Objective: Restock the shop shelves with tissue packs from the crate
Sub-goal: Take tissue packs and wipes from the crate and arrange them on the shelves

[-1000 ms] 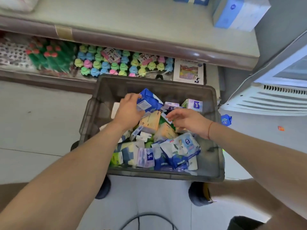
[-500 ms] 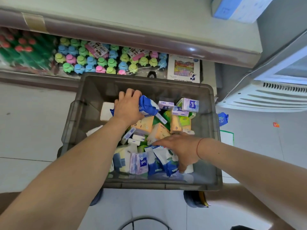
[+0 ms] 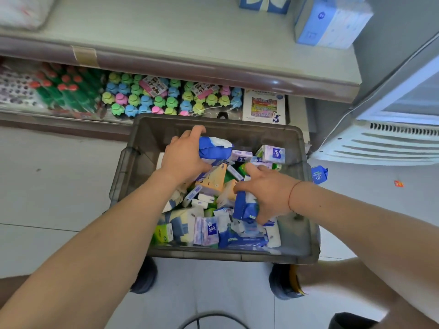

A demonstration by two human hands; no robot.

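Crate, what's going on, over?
Left grip holds far blue pack. Right grip holds near blue pack. Both inside crate. Loose packs crowd around.

Just beyond the left fingers (image 3: 197,131), pastel-capped bottles (image 3: 166,100) stand in rows, with red-capped green bottles (image 3: 64,91) farther left and a white picture box (image 3: 263,106) to the right. Well right of the right fingers (image 3: 251,169) are a white vented cabinet (image 3: 392,143) and an orange scrap (image 3: 398,184).

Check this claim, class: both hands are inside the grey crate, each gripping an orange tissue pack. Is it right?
Wrong in one respect: the packs are blue, not orange. The head view shows the left hand gripping the far blue pack and the right hand the near blue pack, both inside the grey crate.
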